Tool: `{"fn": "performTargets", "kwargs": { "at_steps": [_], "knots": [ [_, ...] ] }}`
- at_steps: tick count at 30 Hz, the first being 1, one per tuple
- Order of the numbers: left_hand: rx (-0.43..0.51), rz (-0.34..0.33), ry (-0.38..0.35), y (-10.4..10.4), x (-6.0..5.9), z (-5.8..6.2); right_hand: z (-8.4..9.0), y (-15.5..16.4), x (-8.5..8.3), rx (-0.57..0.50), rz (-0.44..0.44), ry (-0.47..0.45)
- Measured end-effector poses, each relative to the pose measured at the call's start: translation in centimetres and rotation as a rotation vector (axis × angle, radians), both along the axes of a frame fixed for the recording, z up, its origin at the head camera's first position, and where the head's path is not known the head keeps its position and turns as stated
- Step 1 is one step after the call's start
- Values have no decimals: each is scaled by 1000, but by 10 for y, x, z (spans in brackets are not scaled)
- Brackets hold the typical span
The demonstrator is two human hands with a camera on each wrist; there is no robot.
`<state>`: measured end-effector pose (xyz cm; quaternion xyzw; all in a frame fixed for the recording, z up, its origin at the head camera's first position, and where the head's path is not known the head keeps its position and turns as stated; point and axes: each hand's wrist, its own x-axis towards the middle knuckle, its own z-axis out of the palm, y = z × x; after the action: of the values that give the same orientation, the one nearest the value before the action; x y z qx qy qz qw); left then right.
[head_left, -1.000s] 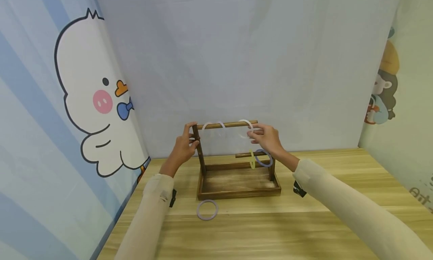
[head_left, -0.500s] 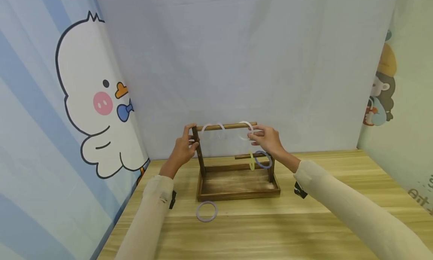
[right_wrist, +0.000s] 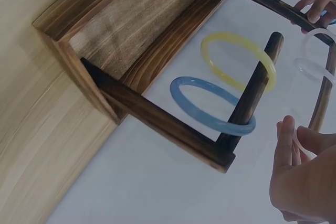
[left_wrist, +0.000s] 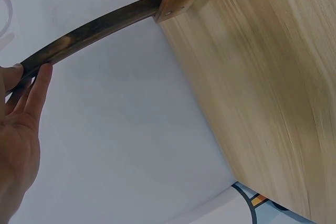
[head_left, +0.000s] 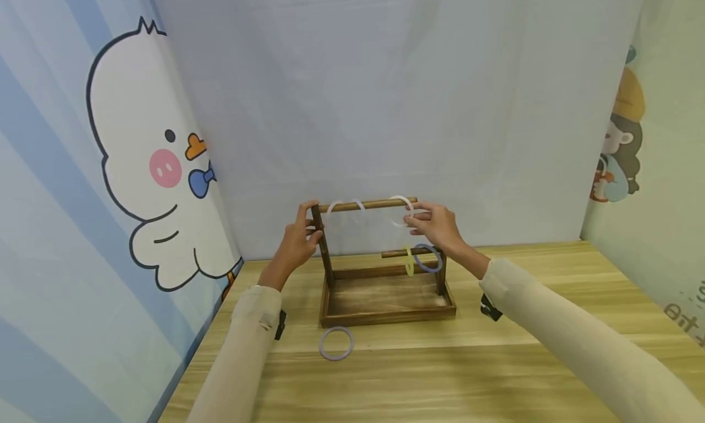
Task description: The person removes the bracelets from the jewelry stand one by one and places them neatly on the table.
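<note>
A dark wooden rack carries a top bar (head_left: 374,205) and a shorter lower bar (head_left: 393,253). My left hand (head_left: 297,242) grips the top of its left post (left_wrist: 100,26), thumb on one side and fingers on the other. At the top bar's free right end, my right hand (head_left: 437,227) pinches a whitish translucent ring (head_left: 403,198), which loops over the bar. Two pale rings hang further left on that bar, one pinkish (head_left: 330,209) and one lilac (head_left: 359,203). On the lower bar hang a yellow ring (right_wrist: 228,36) and a blue ring (right_wrist: 197,114).
A light purple ring (head_left: 336,358) lies flat on the wood-grain table (head_left: 396,374), in front of the rack's shallow tray base (head_left: 385,318). Behind stands a pale cloth backdrop (head_left: 413,104). Printed cartoon panels close off the left and right sides.
The head view shifts very slightly. Both hands keep their holds on the post and the whitish ring, and the rings stay in place.
</note>
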<state>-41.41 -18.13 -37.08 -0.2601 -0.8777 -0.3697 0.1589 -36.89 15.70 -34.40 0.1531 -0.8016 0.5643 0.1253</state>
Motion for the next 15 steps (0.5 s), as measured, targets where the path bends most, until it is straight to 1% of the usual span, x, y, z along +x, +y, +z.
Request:
{"fn": "performTargets", "kwargs": {
  "at_steps": [6, 15],
  "knots": [
    [3, 9, -9, 1, 3, 2, 2, 10, 2, 8, -5, -11],
    [9, -2, -9, 3, 2, 1, 4, 27, 3, 23, -15, -30]
  ]
}}
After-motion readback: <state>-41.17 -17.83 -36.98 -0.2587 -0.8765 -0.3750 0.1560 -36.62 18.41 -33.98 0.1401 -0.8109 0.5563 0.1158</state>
